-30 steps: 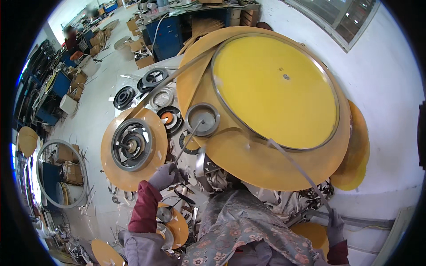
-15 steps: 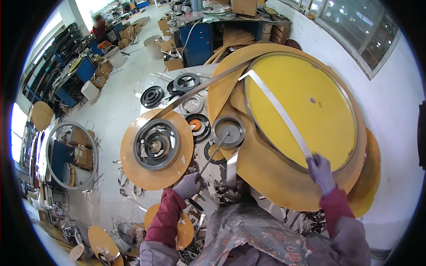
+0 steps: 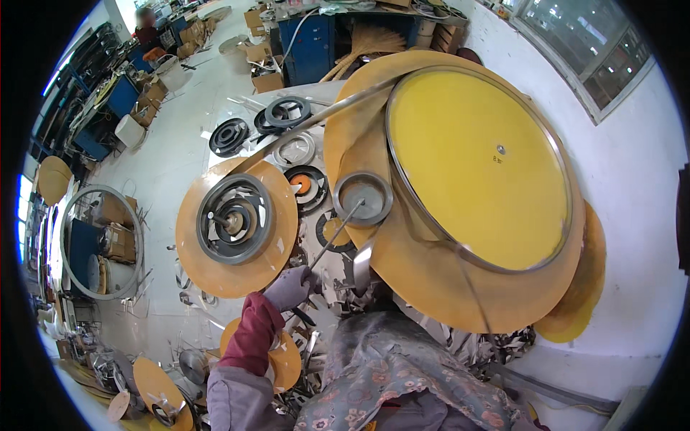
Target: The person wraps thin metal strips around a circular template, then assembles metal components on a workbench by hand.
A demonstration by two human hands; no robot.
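1. The thin metal rod (image 3: 334, 233) runs from the left hand (image 3: 287, 287) up to the middle of a small grey round pan (image 3: 363, 197), which sits at the left edge of the large yellow disc (image 3: 478, 165).
2. The left hand, in a grey glove with a dark red sleeve (image 3: 248, 337), is clamped on the lower end of the rod; its fingers wrap round it.
3. The right hand is out of sight, so I cannot tell how it stands.
4. A narrow metal band (image 3: 568, 194) rings the yellow disc, and a loose strip (image 3: 309, 122) of it leads off to the upper left over a wider orange board (image 3: 431, 287) beneath.
5. Just left of the hand lies a smaller orange disc (image 3: 237, 230) carrying a dark grey coil (image 3: 233, 219); more dark coils (image 3: 287, 111) lie on the floor (image 3: 180, 144) beyond.
6. By my judgement the step in hand is working the rod at the pan beside the banded disc.
7. A next move would call for a steady grip on the rod and care near the loose strip's edge.
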